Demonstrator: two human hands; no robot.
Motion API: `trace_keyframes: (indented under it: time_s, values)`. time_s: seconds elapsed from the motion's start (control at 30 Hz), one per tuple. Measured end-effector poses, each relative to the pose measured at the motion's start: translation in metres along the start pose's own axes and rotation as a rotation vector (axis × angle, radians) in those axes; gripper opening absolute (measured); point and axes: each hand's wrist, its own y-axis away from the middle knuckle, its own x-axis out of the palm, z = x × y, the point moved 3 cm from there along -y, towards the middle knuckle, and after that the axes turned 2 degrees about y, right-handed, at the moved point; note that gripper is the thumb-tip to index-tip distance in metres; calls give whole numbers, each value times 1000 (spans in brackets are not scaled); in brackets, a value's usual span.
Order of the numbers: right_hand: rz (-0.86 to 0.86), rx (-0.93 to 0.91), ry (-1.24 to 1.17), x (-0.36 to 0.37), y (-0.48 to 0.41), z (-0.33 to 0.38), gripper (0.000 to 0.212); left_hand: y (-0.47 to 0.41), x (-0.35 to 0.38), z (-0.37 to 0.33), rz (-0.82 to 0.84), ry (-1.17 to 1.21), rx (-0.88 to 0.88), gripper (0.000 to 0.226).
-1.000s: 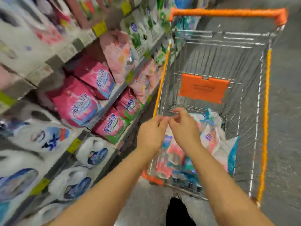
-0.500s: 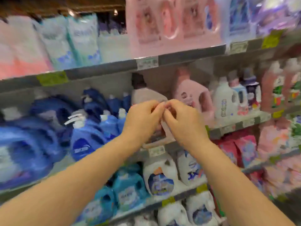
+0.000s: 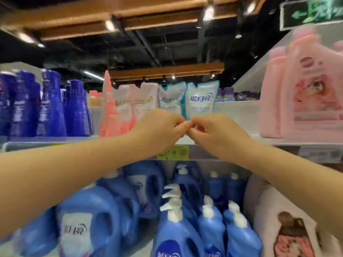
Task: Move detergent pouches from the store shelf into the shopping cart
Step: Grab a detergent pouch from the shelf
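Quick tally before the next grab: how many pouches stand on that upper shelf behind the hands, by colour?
Pink pouches: 3, the leftmost side-on and blurred
Teal-and-white pouches: 2
Total: 5 in view

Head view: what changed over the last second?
The view swung away from the cart, now out of frame, to the shelves and then up to the top shelf. Both hands came along: the left hand and right hand are now raised in front of the blue-white pouches. Nothing was taken or let go. Unchanged: the fingertips still touch each other and the hands hold nothing visible.
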Motion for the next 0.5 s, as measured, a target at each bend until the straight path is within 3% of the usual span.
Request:
trace_keyframes:
  time_s: [0.13, 0.3, 0.4, 0.5]
  values:
    - [51, -64, 296, 0, -65, -12, 31, -44, -8, 45, 19, -106, -65, 40]
    - [103, 119, 388, 12, -144, -69, 37, -82, 9, 117, 168, -170, -195, 29]
    - [122, 273, 419, 17, -177, -113, 36, -118, 30, 149, 184, -114, -242, 44]
    - [112, 392, 388, 22, -198, -146, 50, -163, 48, 163, 153, -27, -239, 58]
